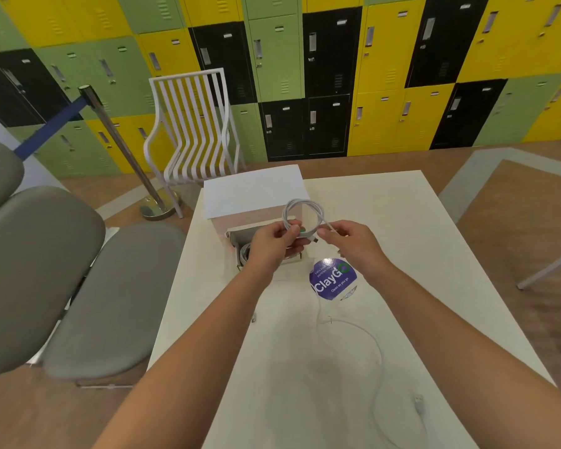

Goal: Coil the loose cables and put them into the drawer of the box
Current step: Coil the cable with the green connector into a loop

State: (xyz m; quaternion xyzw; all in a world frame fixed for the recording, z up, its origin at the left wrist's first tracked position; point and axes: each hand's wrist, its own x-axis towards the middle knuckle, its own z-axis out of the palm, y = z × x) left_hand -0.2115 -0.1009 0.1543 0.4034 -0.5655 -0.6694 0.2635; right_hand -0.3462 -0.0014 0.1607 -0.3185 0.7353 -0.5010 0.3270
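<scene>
My left hand (pixel 272 243) pinches a coiled white cable (pixel 300 210) by the bottom of its loops, holding it upright above the open drawer (pixel 232 236). My right hand (pixel 345 239) pinches the cable's loose end just right of the coil. The drawer sticks out of the front of a white box (pixel 255 192) and holds another coiled cable (pixel 245 252). A second loose white cable (pixel 374 348) curves across the table toward me, its plug (pixel 418 401) lying at the near right.
The white table (pixel 418 254) carries a round blue "ClayGo" sticker (pixel 332 280) just right of the drawer. A white slatted chair (pixel 195 124) and a barrier post (pixel 123 150) stand behind the table, grey padded seats (pixel 46 270) at left, lockers along the wall.
</scene>
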